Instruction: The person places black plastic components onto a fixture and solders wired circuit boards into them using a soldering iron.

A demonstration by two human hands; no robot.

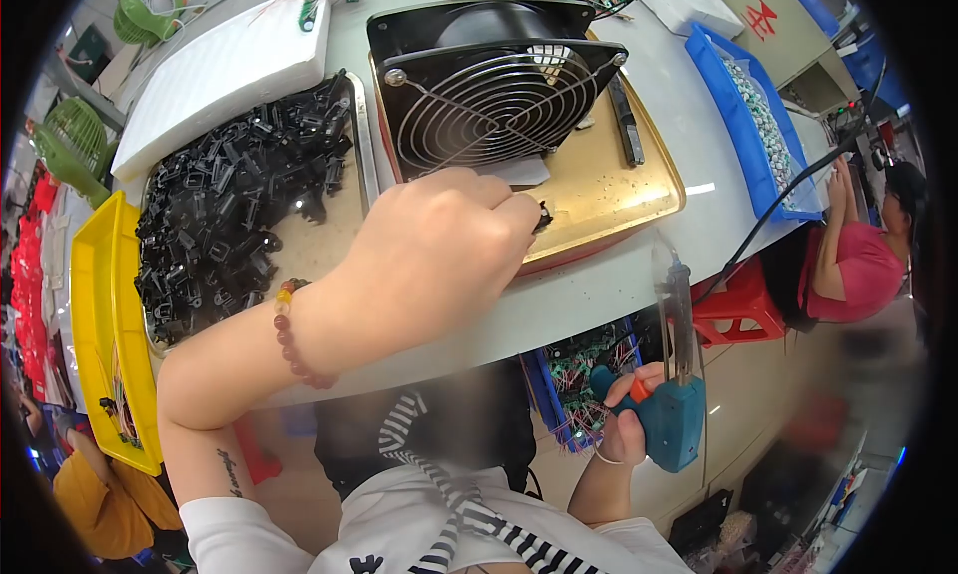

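My left hand reaches over the table edge with its fingers closed in a pinch. A small black plastic part pokes out at its fingertips, mostly hidden by them. Just behind the knuckles stands a black fan with a round wire guard, on a gold tin lid. My right hand is wrapped round the teal handle of a soldering gun with an orange trigger. The gun points upward, its tip beside the table's front edge and apart from the left hand.
A metal tray of black plastic parts sits left, near a white foam slab and yellow bin. Right is a blue bin of small components; a black cable hangs there. Wired green boards fill a lower bin. A co-worker sits right.
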